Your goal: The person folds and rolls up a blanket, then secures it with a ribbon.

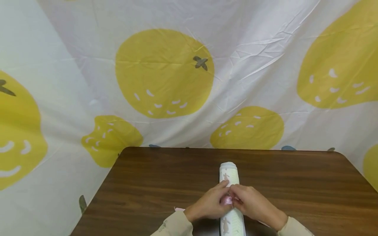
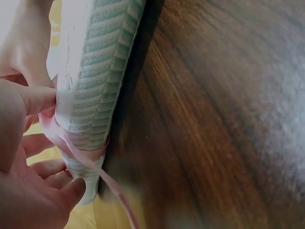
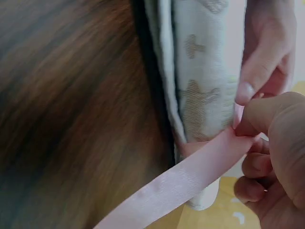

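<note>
A long rolled-up cloth, white with pale green ribbing and brown animal figures, lies lengthwise on the table. Around it runs a pink satin ribbon, whose tails hang down either side in the wrist views. My left hand is at the roll's left side, thumb and fingers pinching the ribbon on top. From the right, my right hand pinches the ribbon between thumb and curled fingers, its fingertips close against the left ones. The crossing of the ribbon is partly hidden behind the fingers.
The dark wood-grain table extends to both sides of the roll. Behind it hangs a white curtain printed with yellow fruit, close to the table's back edge. A pink ribbon end shows left of my left wrist.
</note>
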